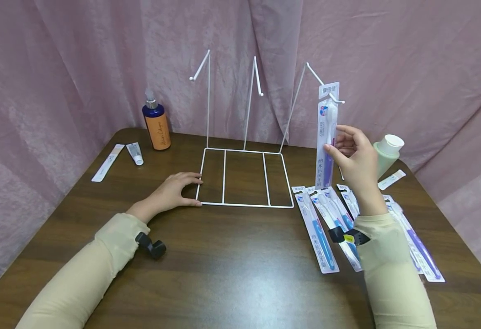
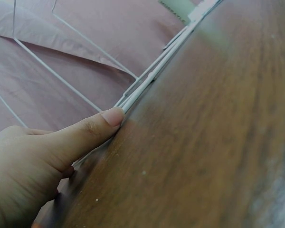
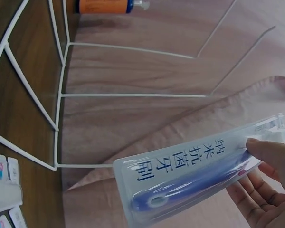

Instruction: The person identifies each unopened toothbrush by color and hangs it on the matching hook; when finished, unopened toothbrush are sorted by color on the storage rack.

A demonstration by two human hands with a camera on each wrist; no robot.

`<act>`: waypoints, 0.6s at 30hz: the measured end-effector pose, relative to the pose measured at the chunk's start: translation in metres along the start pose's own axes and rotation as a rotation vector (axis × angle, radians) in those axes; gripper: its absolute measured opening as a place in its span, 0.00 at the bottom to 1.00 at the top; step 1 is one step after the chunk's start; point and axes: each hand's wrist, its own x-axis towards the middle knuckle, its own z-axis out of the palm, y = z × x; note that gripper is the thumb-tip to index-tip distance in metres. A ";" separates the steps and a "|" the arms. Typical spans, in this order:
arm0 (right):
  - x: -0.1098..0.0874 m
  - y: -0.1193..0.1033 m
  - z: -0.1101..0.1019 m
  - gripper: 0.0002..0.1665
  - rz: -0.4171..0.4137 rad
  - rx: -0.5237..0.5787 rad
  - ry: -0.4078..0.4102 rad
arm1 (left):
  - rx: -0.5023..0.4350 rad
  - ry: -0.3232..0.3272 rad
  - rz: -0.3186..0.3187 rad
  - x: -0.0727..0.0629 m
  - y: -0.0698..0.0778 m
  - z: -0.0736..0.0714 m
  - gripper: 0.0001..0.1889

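Note:
My right hand pinches a packaged toothbrush with a purple handle between thumb and fingers. The pack stands upright at the right arm of a white wire rack, whose tip pokes out in front of the pack's upper card. In the right wrist view the pack's lower end points away from the hand. Against the left side of the rack's base lies my left hand, thumb and fingers spread and touching the wire. The left wrist view shows the thumb extended along it; the other fingers are partly hidden.
Several packaged toothbrushes lie right of the rack, partly under the right forearm. A green bottle with a white cap and a small white packet are beyond. An orange-and-blue bottle, a small tube and a slim packet sit at left.

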 end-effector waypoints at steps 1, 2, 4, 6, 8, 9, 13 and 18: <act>0.001 0.000 0.003 0.28 0.010 0.005 0.006 | 0.001 -0.002 -0.001 0.000 0.000 0.000 0.35; 0.003 0.001 0.005 0.28 0.019 0.010 0.013 | 0.003 -0.003 -0.002 0.000 0.000 0.000 0.35; 0.006 0.002 0.011 0.28 0.036 0.017 0.023 | 0.002 -0.005 -0.004 0.001 0.000 0.000 0.35; 0.010 0.003 0.015 0.27 0.054 0.022 0.031 | -0.003 -0.004 -0.001 0.000 0.001 0.000 0.35; 0.015 0.005 0.019 0.27 0.065 0.026 0.034 | -0.005 -0.004 0.003 0.000 0.002 -0.001 0.35; 0.017 0.006 0.020 0.27 0.068 0.027 0.034 | -0.007 -0.004 0.003 0.000 0.002 -0.001 0.35; 0.026 0.010 0.027 0.27 0.078 0.031 0.025 | -0.011 -0.007 -0.001 0.000 0.002 -0.001 0.35; 0.037 0.014 0.036 0.27 0.095 0.015 0.023 | -0.010 -0.002 -0.002 -0.001 0.002 -0.001 0.34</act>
